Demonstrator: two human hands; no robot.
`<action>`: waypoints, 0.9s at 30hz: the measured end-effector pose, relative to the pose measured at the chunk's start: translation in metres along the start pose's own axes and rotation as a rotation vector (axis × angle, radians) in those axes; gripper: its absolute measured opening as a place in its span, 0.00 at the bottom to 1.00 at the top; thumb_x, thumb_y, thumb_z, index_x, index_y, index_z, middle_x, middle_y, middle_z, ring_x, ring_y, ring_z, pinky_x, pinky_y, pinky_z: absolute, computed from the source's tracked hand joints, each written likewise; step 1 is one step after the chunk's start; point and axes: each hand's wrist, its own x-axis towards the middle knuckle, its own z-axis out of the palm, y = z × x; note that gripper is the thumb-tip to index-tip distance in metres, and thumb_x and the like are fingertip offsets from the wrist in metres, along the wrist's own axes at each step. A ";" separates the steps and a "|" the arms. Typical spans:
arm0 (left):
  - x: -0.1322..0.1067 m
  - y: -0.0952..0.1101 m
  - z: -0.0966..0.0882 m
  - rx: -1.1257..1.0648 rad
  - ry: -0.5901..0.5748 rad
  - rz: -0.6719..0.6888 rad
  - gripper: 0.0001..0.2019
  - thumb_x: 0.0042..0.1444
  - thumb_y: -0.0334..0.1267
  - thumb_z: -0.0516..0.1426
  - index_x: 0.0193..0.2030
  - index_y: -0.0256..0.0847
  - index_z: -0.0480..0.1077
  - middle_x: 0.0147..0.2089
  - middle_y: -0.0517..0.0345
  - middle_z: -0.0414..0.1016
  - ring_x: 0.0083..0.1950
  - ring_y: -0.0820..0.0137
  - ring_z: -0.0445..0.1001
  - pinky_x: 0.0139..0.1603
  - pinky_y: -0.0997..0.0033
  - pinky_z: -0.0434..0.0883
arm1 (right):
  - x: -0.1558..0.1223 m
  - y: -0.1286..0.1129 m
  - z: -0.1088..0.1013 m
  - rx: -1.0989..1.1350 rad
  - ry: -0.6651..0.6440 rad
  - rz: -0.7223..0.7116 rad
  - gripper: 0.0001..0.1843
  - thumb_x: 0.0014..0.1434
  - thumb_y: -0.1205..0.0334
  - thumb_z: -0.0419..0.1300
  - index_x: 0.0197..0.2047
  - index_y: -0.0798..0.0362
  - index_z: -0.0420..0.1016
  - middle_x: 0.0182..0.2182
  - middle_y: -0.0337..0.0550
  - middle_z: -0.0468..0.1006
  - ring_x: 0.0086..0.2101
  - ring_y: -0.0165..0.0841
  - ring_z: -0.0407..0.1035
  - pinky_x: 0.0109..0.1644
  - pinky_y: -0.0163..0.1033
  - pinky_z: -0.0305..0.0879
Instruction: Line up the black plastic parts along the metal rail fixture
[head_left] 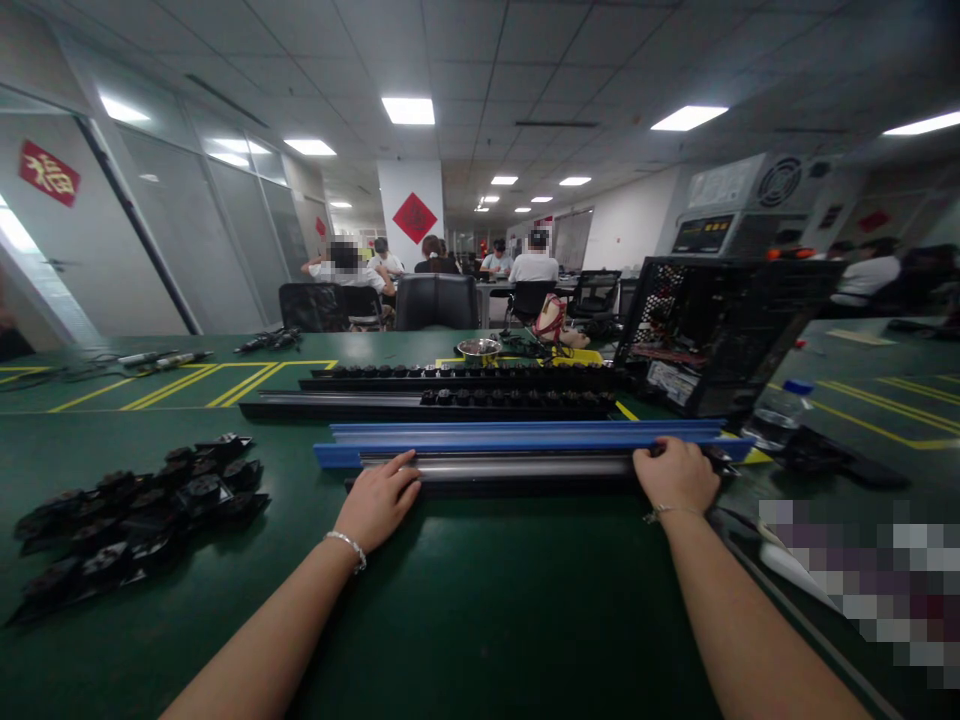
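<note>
With left hand (379,500) and right hand (679,475), pinching near opposite ends of a black rail (525,468) between them; just beyond both hands, blue rail (525,441); left of left hand, piled black parts (142,510).

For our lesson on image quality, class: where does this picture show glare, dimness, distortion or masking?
Head view: the ceiling lights glare white; head view: a pale sheen runs along the silvery rail; head view: the green tabletop darkens toward the bottom; head view: the computer case seems to lean, probably lens distortion; head view: a pixelated patch masks detail lower right.
</note>
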 end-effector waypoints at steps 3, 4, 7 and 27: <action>0.000 -0.001 0.000 -0.008 0.003 -0.003 0.18 0.59 0.48 0.44 0.45 0.49 0.71 0.61 0.57 0.63 0.52 0.62 0.70 0.52 0.56 0.66 | 0.000 -0.001 0.000 0.011 -0.005 -0.013 0.19 0.49 0.57 0.53 0.42 0.55 0.73 0.38 0.52 0.73 0.38 0.44 0.67 0.38 0.45 0.60; 0.000 -0.001 0.000 -0.010 0.003 -0.003 0.18 0.59 0.48 0.44 0.45 0.49 0.71 0.61 0.57 0.63 0.52 0.62 0.70 0.52 0.56 0.66 | -0.001 -0.001 0.001 0.019 -0.005 -0.017 0.19 0.49 0.57 0.53 0.42 0.55 0.73 0.38 0.52 0.73 0.38 0.44 0.67 0.39 0.45 0.60; 0.000 -0.001 0.000 -0.012 0.004 0.001 0.18 0.59 0.48 0.44 0.46 0.49 0.71 0.61 0.57 0.63 0.51 0.62 0.70 0.52 0.56 0.66 | -0.001 -0.001 0.001 0.038 -0.011 -0.038 0.18 0.48 0.57 0.53 0.41 0.55 0.73 0.38 0.51 0.73 0.39 0.43 0.67 0.40 0.45 0.60; 0.000 0.001 -0.002 0.017 -0.016 -0.002 0.18 0.60 0.47 0.43 0.48 0.50 0.70 0.61 0.58 0.62 0.52 0.63 0.70 0.52 0.57 0.66 | -0.004 -0.005 0.009 0.100 -0.009 -0.152 0.15 0.48 0.59 0.53 0.39 0.54 0.70 0.36 0.47 0.72 0.37 0.39 0.67 0.38 0.41 0.59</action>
